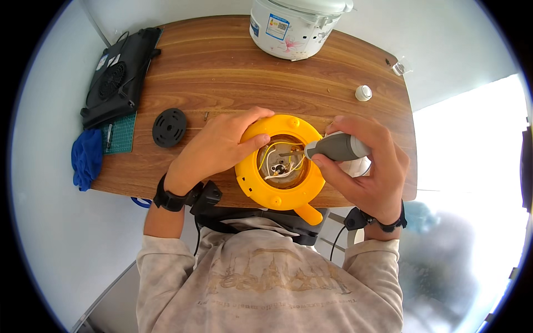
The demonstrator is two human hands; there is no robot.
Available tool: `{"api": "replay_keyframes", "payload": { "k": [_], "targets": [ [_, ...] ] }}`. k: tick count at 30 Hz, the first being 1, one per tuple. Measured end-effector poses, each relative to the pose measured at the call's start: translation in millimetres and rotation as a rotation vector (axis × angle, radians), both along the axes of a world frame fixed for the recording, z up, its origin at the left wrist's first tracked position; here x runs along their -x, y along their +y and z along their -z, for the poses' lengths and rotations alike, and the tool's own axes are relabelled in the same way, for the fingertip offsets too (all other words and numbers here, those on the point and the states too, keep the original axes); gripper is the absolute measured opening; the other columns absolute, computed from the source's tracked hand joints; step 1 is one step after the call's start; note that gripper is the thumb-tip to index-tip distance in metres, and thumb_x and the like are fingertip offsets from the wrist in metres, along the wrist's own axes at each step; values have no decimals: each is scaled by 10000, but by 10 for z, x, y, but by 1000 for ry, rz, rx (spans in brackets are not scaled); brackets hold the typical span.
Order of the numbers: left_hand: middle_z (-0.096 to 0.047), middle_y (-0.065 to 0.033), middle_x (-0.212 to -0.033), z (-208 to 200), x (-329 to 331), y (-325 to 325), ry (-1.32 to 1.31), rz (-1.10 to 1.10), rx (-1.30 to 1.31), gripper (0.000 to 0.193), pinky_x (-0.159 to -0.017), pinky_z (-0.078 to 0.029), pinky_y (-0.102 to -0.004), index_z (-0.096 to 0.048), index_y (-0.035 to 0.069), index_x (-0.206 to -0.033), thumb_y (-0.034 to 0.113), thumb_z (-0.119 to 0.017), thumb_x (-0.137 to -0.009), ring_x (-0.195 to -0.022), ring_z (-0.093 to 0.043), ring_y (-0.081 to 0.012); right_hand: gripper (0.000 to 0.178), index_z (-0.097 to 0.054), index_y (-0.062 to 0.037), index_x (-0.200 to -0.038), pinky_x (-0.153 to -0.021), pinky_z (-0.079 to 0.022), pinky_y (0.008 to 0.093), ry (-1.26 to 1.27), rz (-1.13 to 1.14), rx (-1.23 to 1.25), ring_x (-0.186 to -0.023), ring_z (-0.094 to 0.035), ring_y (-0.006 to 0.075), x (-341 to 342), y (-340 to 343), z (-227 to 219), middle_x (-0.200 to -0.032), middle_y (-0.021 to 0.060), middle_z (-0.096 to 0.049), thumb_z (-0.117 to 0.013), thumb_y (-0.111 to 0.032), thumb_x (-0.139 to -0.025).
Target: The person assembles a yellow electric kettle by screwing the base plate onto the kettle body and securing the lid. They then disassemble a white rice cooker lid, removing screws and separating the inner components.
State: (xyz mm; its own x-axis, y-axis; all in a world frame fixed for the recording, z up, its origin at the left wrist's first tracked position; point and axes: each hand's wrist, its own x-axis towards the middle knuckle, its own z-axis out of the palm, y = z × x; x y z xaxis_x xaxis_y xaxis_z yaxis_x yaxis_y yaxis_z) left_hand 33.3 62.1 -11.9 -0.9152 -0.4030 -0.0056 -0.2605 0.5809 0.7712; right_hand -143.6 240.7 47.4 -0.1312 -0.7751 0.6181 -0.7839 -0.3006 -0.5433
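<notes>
my left hand point(219, 145) grips yellow housing point(280, 191) at 9 o'clock; right hand point(369, 166) clenched on grey screwdriver point(336, 147), tip inside.

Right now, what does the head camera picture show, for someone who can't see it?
A person's left hand steadies a round yellow housing with wires showing inside, while the right hand points a grey electric screwdriver into it, on a wooden table.

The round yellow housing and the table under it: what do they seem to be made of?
The round yellow housing looks like moulded plastic with a smooth, slightly glossy finish: uniform colour, rounded edges, moulded screw bosses. The brown table looks like wood or a wood-grain laminate; streaked grain shows, but which of the two cannot be told. The left hand steadies the housing while the right hand holds a grey-handled tool, probably plastic too.
</notes>
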Motion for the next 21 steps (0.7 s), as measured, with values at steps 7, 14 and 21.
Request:
{"api": "replay_keyframes", "payload": {
  "k": [7, 14, 21],
  "targets": [
    [-669, -173, -1277, 7, 5, 3, -17, 8, 5, 435, -975, -513, -381, -558, 17, -1358, 251, -604, -995, -1111, -660, -331, 403, -664, -35, -1132, -620, -581, 254, 38, -9, 12, -747, -687, 175, 17, -13, 8, -983, 91, -702, -851, -55, -776],
    [-668, -175, -1278, -22, 9, 8, -36, 0, -21, 438, -980, -515, -383, -560, 19, -1358, 262, -609, -997, -1114, -660, -325, 406, -647, -29, -1158, -618, -592, 264, 16, -39, 3, -737, -696, 188, -12, -45, 18, -1004, 94, -698, -831, -49, -795],
    [-670, -171, -1278, -6, 7, 7, -33, -1, -2, 443, -971, -518, -382, -557, 23, -1363, 266, -610, -997, -1116, -662, -323, 392, -645, -32, -1136, -621, -590, 269, 51, -13, 31, -753, -711, 202, 8, -55, 41, -997, 98, -699, -836, -65, -796]
  ]
}}
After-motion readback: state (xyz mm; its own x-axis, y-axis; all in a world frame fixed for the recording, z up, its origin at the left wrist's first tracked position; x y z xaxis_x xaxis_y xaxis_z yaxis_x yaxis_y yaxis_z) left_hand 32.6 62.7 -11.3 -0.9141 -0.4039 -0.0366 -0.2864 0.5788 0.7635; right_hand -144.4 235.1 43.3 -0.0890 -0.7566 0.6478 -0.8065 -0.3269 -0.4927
